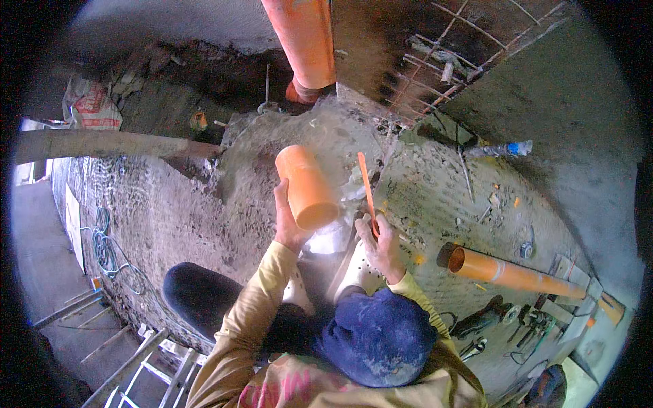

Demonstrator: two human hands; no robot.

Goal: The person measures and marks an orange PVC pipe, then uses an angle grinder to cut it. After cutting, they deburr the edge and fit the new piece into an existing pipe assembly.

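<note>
My left hand (291,221) is wrapped round the side of a short orange plastic pipe piece (306,189), held up off the ground and tilted. Its wider end points toward me. To the right of it, my right hand (382,248) is closed on the lower end of a thin, narrow orange strip (366,182), which stands up from the fingers and looks darker near the grip. I cannot make out exactly what the strip is. The strip and the pipe piece are apart. Below my hands are my pale clogs (359,272) and dark blue knees.
A large orange pipe (306,44) rises at the far wall beside rusty mesh (456,47). Another orange pipe (517,277) lies at right, near scattered hand tools (534,326). A coiled hose (103,248) and ladder (146,370) are at left. The dirt floor is uneven.
</note>
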